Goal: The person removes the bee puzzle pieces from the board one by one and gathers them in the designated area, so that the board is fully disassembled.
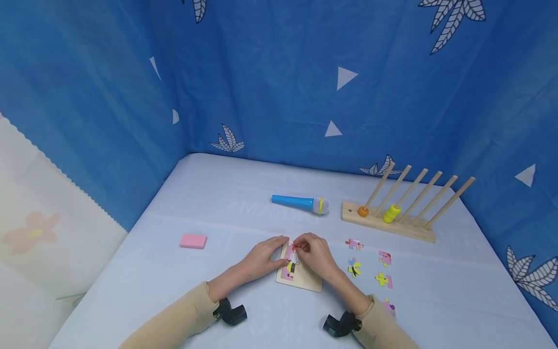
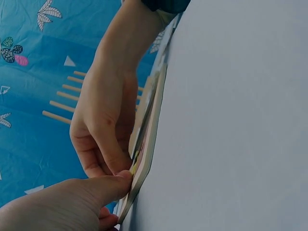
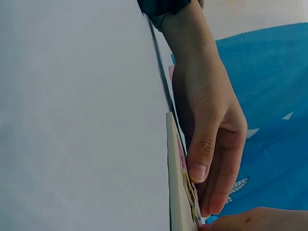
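Note:
A small wooden puzzle board (image 1: 308, 281) lies on the table, with pink, white and yellow pieces laid along its left part. My left hand (image 1: 260, 258) holds the board at its left side, the thumb on top and the fingers at the edge, as the left wrist view shows. My right hand (image 1: 317, 254) bends over the board's upper part and pinches a puzzle piece (image 1: 295, 247) with some red on it, mostly hidden by the fingertips. Right of the board lie loose puzzle pieces, among them a pink one (image 1: 355, 244) and a yellow one (image 1: 383, 279).
A blue toy microphone (image 1: 296, 201) lies beyond the board. At the back right stands a wooden peg rack (image 1: 392, 225) with upright rods and orange and yellow beads. A pink block (image 1: 193, 241) lies to the left. Blue curtain (image 1: 279, 97) hangs behind the white table (image 1: 244, 310).

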Action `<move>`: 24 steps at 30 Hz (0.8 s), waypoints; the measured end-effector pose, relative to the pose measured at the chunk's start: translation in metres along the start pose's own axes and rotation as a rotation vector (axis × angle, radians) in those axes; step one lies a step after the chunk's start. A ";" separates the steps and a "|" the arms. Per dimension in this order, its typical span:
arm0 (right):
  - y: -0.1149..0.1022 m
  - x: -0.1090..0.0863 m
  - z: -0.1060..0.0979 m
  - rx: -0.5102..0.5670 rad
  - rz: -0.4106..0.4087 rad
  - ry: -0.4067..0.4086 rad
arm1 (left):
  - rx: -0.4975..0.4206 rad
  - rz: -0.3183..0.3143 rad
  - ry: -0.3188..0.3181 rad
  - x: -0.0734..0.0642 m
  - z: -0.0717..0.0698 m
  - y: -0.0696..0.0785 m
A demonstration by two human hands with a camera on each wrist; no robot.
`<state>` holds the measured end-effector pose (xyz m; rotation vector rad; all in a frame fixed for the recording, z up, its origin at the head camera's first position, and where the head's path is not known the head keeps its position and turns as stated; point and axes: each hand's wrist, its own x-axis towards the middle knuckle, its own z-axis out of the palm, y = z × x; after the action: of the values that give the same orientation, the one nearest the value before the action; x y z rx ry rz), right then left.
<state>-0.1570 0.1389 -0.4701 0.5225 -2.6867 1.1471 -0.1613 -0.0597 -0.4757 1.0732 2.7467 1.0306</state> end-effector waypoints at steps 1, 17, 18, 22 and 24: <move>0.000 0.000 0.000 0.006 0.002 0.000 | -0.001 0.001 0.000 0.000 0.000 0.000; -0.002 -0.002 0.002 -0.050 -0.038 0.027 | 0.002 0.009 -0.004 0.000 0.000 -0.001; -0.002 -0.002 0.002 -0.062 -0.045 0.029 | 0.002 0.011 -0.003 0.000 0.000 -0.001; -0.002 -0.002 0.002 -0.096 -0.062 0.027 | 0.003 0.009 -0.002 0.000 0.000 -0.001; -0.002 -0.002 0.001 -0.107 -0.068 0.033 | 0.004 0.007 -0.005 0.000 0.000 -0.001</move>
<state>-0.1545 0.1371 -0.4697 0.5673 -2.6627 0.9789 -0.1623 -0.0599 -0.4766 1.0858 2.7441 1.0231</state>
